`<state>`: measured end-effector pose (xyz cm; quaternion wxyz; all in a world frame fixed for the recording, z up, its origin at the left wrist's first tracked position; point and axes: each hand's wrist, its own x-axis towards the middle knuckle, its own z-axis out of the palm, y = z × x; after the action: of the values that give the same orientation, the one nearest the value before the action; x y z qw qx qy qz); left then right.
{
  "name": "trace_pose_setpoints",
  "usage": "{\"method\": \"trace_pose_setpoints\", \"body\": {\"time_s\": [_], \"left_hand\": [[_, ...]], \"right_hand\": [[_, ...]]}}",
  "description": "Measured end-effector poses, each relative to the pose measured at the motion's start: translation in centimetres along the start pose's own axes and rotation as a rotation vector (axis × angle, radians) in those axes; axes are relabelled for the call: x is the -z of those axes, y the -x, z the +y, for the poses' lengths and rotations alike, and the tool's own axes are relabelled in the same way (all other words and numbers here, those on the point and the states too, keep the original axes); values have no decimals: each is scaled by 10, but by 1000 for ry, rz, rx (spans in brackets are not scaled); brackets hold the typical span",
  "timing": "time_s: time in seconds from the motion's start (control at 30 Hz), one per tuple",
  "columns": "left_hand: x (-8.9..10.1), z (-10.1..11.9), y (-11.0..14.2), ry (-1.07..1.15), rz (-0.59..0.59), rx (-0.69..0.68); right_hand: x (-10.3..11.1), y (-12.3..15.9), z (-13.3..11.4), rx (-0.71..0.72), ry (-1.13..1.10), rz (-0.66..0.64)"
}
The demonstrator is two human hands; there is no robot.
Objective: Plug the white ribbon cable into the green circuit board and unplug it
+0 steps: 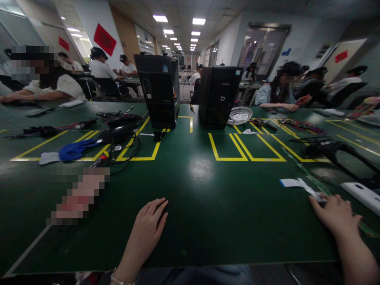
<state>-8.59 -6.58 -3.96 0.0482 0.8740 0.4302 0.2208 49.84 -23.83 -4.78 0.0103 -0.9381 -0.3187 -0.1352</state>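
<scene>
On the green table (225,221), the left hand (148,221) lies flat at seven o'clock, empty. The right hand (340,215), at four, meets the ribbon (292,182) at three; pinching, I cannot tell. Handling looks barely begun.

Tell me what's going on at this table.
A person sits at a green table with both arms over it. The right grip is at the near end of a white strip with a blue tip, beside a long green strip; whether it is pinching either one is hard to tell. The left grip lies relaxed on the tabletop, holding nothing. Farther back stand two black computer towers, and a blue glove lies off to the left.
</scene>
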Motion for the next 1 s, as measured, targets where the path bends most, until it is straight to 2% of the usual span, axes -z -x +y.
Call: {"method": "trace_pose_setpoints", "body": {"time_s": [0.1, 0.17, 0.3, 0.4, 0.53, 0.73, 0.87, 1.0], "left_hand": [[-1, 0, 0, -5, 0, 1], [-1, 0, 0, -5, 3, -4], [-1, -1, 0, -9, 2, -3], [-1, -1, 1, -5, 3, -6], [-1, 0, 0, 1, 5, -8], [-1, 0, 0, 13, 18, -14], [-1, -1, 0, 9, 8, -8], [1, 1, 0, 5, 2, 1]], "right_hand": [[4, 2, -1, -14, -48, -22], [5, 3, -2, 52, -59, 4], [4, 2, -9, 314, -112, 48], [4, 5, -28, 519, -197, 58], [12, 18, -72, 718, -339, 60], [41, 55, -155, 1041, -504, -29], [62, 82, -203, 1202, -576, -85], [78, 106, -241, 1341, -621, -157]]}}
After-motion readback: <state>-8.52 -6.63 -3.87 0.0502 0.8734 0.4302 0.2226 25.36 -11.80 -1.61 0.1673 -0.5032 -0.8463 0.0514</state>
